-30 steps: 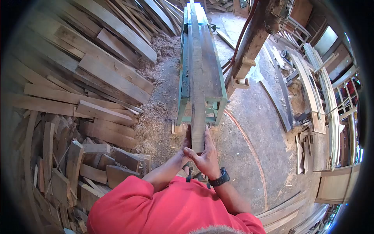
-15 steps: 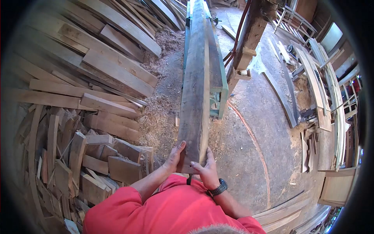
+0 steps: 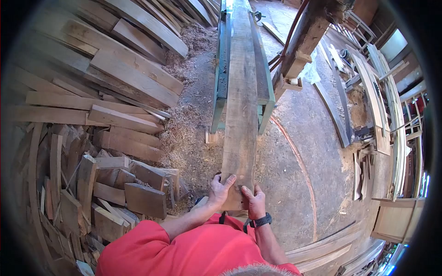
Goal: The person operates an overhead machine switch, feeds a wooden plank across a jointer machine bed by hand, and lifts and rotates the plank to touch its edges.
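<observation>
A long wooden plank (image 3: 240, 106) lies broad face up along a green machine bench (image 3: 219, 92), its near end jutting out toward my body. My left hand (image 3: 221, 189) grips the left edge near that end, thumb on top. On the right edge, my right hand (image 3: 254, 200), with a black watch on its wrist, holds the plank with the thumb on the face. The fingers under the plank are hidden.
Stacked boards (image 3: 133, 78) and short offcuts (image 3: 145, 200) fill the left side. A wooden post (image 3: 306, 46) rises right of the bench. An orange cable (image 3: 299, 165) runs over the floor. More planks (image 3: 368, 101) lie at the right.
The plank has turned from its narrow edge to lie broad face up, and its near end has come closer to my body. Both hands have shifted their grip, thumbs now on the upper face.
</observation>
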`<move>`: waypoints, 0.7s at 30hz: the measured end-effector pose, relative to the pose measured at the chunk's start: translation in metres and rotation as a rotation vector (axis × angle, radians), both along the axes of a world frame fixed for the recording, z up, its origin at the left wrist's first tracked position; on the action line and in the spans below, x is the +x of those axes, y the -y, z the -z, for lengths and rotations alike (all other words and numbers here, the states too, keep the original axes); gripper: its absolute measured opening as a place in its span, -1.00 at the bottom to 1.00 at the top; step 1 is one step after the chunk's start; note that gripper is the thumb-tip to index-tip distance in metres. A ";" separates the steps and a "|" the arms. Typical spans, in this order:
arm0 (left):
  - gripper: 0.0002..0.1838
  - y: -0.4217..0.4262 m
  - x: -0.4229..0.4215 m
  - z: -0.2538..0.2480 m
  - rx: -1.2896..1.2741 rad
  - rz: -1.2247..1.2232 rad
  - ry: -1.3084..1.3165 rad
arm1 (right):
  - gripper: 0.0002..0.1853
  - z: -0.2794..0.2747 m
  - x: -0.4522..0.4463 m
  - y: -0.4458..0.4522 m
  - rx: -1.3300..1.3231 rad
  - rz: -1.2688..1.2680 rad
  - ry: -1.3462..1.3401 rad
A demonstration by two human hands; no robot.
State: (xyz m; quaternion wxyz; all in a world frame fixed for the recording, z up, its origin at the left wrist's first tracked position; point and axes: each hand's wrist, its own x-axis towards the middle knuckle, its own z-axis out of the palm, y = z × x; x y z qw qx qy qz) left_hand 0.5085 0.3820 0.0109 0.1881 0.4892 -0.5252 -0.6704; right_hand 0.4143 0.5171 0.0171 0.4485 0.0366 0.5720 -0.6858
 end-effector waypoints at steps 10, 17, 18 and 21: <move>-0.38 -0.004 0.009 0.018 -0.024 0.034 0.080 | -0.40 0.001 0.003 -0.002 -0.003 -0.019 -0.035; -0.37 -0.035 0.018 0.021 -0.035 0.026 0.065 | -0.40 0.001 0.013 -0.031 -0.023 -0.014 -0.069; -0.38 -0.044 0.020 0.020 -0.071 0.024 0.097 | -0.40 0.004 0.015 -0.042 -0.011 -0.017 -0.079; -0.38 -0.070 0.033 0.014 -0.081 0.054 0.104 | -0.39 0.006 0.027 -0.070 0.019 -0.039 -0.085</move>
